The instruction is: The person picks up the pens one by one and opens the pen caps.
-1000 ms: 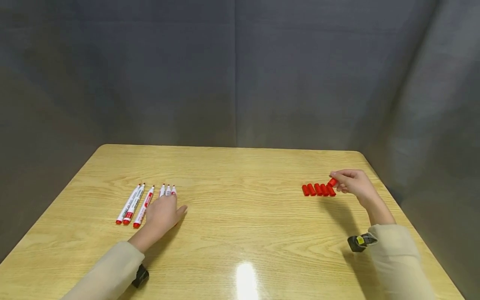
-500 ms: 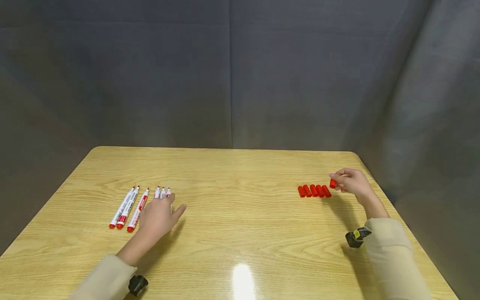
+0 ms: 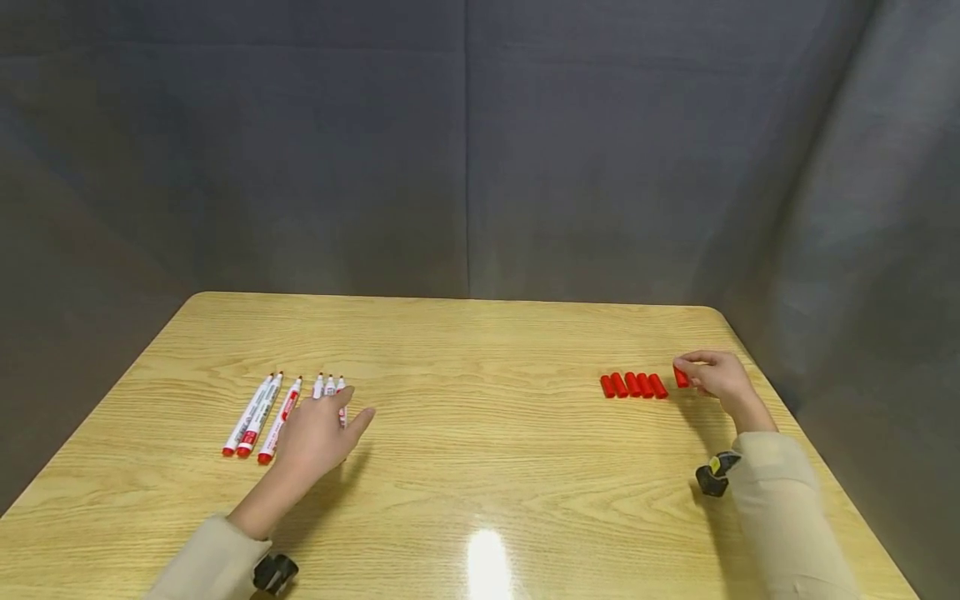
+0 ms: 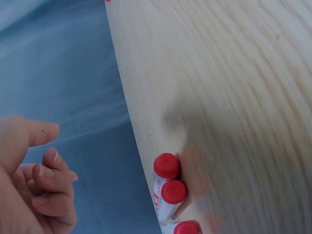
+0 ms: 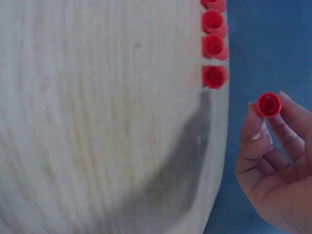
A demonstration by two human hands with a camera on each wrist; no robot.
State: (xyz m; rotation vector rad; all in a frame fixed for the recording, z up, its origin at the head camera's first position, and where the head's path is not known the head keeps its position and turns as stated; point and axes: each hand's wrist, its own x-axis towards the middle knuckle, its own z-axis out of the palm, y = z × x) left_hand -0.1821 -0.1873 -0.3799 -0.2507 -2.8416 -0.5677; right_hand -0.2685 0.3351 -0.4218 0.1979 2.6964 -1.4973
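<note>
My right hand (image 3: pixel 722 379) pinches a red marker cap (image 3: pixel 681 377) between thumb and fingertips, at the right end of a row of several red caps (image 3: pixel 633 385). In the right wrist view the held cap (image 5: pixel 269 105) shows its hollow end. Over on the left, my left hand (image 3: pixel 311 433) hovers above uncapped white markers (image 3: pixel 341 387), thumb spread and nothing held; it partly covers them. The left wrist view shows its fingers (image 4: pixel 53 183) loosely bent. Beside that hand lie three more uncapped markers (image 3: pixel 262 415) with red ends toward me.
Everything lies on a wood-grain table (image 3: pixel 480 417). A dark grey curtain (image 3: pixel 465 150) hangs behind it and at both sides. Black wrist cameras (image 3: pixel 275 572) are strapped at both cuffs.
My right hand has moved the pinched cap slightly right and down, from above the row's end to beside it. The left hand has lifted a little off the markers, its fingers loosening.
</note>
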